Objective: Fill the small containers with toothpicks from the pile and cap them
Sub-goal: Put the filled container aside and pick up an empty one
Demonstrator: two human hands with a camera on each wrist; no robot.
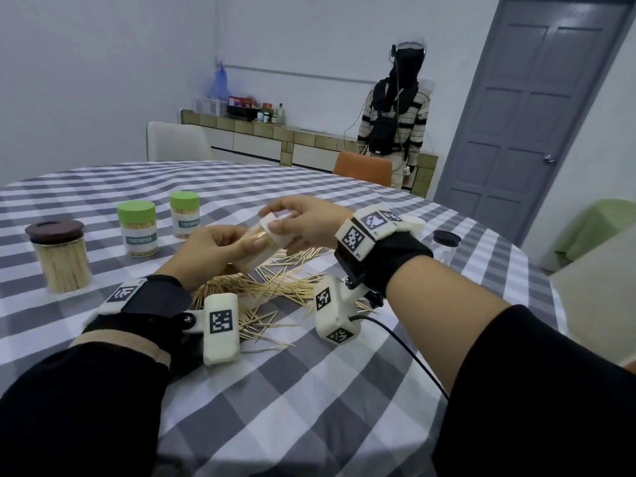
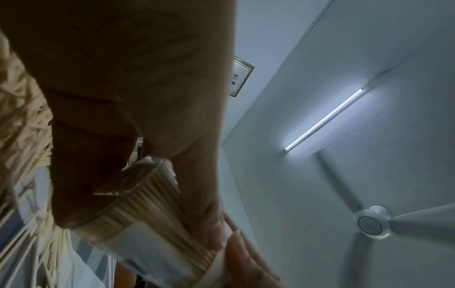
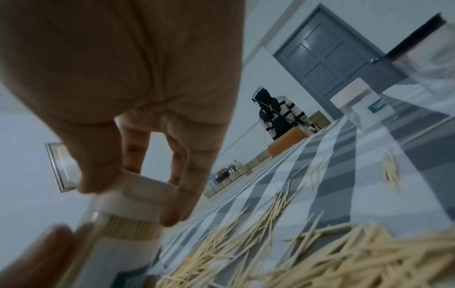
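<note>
My left hand [image 1: 220,246] grips a clear container [image 1: 256,253] packed with toothpicks, tilted above the table. In the left wrist view my left hand [image 2: 123,97] wraps the container [image 2: 147,204]. My right hand [image 1: 303,222] pinches a white cap [image 1: 275,228] that sits over the container's mouth. The right wrist view shows the thumb and fingers of my right hand [image 3: 123,78] round the cap [image 3: 138,193], with toothpick tips just below it in the container [image 3: 118,243]. A loose toothpick pile [image 1: 261,290] [image 3: 320,253] lies on the checked tablecloth under both hands.
Two green-capped toothpick containers [image 1: 137,228] [image 1: 184,215] and a brown-lidded jar [image 1: 60,256] of toothpicks stand at the left. A black lid [image 1: 446,238] and a white-capped container [image 3: 357,101] sit to the right. A person [image 1: 392,115] stands by the far counter.
</note>
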